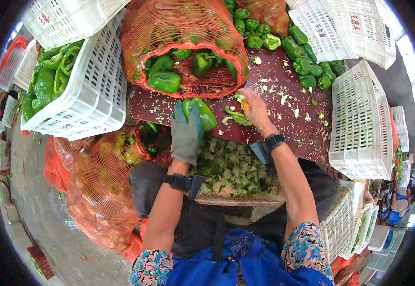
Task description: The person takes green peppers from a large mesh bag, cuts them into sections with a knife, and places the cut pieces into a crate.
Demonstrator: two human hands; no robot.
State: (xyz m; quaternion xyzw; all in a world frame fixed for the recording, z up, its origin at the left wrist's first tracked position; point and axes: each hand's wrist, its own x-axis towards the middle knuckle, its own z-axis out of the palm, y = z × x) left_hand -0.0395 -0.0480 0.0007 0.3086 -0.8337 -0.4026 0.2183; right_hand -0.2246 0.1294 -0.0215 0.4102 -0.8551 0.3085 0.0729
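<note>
A green bell pepper lies in the grip of my left hand, which wears a grey and teal glove. My bare right hand is closed around a small tool with an orange part, its working end not clear. A pale pepper core shows at its fingertips. Just left of these fingers a curved green pepper piece rests on the dark red board. Beyond both hands, an orange mesh bag lies with its mouth toward me and several whole peppers inside.
White seeds and core scraps litter the board. Whole peppers line its far right side. White crates stand left and right; the left one holds cut peppers. Below the board is a bin of cores, beside a full mesh bag.
</note>
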